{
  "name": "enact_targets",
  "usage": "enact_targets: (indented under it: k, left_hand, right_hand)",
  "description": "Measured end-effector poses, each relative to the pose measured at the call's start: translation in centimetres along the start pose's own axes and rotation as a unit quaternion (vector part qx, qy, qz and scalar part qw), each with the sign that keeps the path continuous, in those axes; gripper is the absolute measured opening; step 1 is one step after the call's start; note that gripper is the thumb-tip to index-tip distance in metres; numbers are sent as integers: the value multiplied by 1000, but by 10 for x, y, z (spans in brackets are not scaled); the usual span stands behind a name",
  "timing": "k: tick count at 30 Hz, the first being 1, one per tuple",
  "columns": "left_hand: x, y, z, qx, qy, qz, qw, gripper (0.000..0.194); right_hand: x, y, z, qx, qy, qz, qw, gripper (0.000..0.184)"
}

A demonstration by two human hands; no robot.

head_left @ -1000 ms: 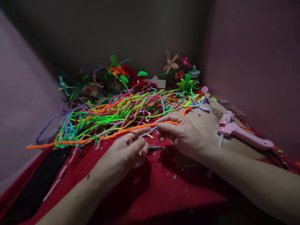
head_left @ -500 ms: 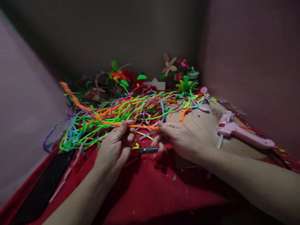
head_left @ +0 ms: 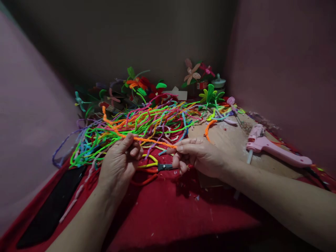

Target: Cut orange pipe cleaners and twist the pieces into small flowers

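An orange pipe cleaner [head_left: 154, 141] stretches between my two hands above the red cloth. My left hand [head_left: 122, 154] pinches it between thumb and fingers, and its free end sticks up past that hand to the upper left. At the other end, my right hand [head_left: 196, 154] grips the tip with thumb and forefinger. Just below and between the hands lie scissors [head_left: 161, 167] with yellow and orange handles; the blade tips are partly hidden by my right fingers. A heap of multicoloured pipe cleaners [head_left: 147, 120] spreads directly behind my hands.
A pink glue gun [head_left: 275, 148] rests on a cardboard sheet [head_left: 228, 140] at the right. On the left lies a flat black object [head_left: 52, 206], perhaps a phone. Pipe-cleaner flowers [head_left: 192, 73] and a lidded jar [head_left: 218, 82] stand at the back. Scraps dot the red cloth [head_left: 178, 217].
My left hand has slid left along the orange pipe cleaner and now pinches it. The free end has swung up and inward. The scissors' handles have come into view. My right hand stays nearly in place.
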State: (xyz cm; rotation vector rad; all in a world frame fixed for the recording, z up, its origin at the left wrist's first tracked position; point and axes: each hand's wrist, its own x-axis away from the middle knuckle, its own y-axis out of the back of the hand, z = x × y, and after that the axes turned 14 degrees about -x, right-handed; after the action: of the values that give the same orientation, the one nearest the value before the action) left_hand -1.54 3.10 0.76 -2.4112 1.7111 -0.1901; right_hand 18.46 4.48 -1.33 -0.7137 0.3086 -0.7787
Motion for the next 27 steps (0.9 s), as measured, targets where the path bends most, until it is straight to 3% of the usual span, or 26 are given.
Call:
enact_targets:
  k: [13,17,19,20,22,24,26,27]
  left_hand:
    - [0,-1,0,-27,-63,7,998,29]
    - [0,8,-7,-193,-105,-11,975,27]
    - [-1,17,-11,-348,-102,32,931,26]
    - [-2,22,-13,-424,-95,79,897,25]
    - [-1,30,-14,-558,-97,212,797,20]
    - [2,36,-11,-657,-144,309,672,17]
    - [6,38,-4,-722,-210,330,571,19]
    - [9,39,0,-743,-237,324,536,20]
  right_hand:
    - [0,3,-4,-11,-46,10,999,16]
    - [-2,5,-4,-8,-17,-14,1000,15]
    - [-3,6,-2,-6,5,-29,1000,12]
    - [-4,6,-1,-6,14,-34,999,11]
    - [-5,7,2,-4,24,-40,999,12]
    - [-5,6,3,-2,24,-41,999,13]
    - [-5,6,3,1,24,-39,999,13]
    - [-5,6,3,1,25,-36,999,12]
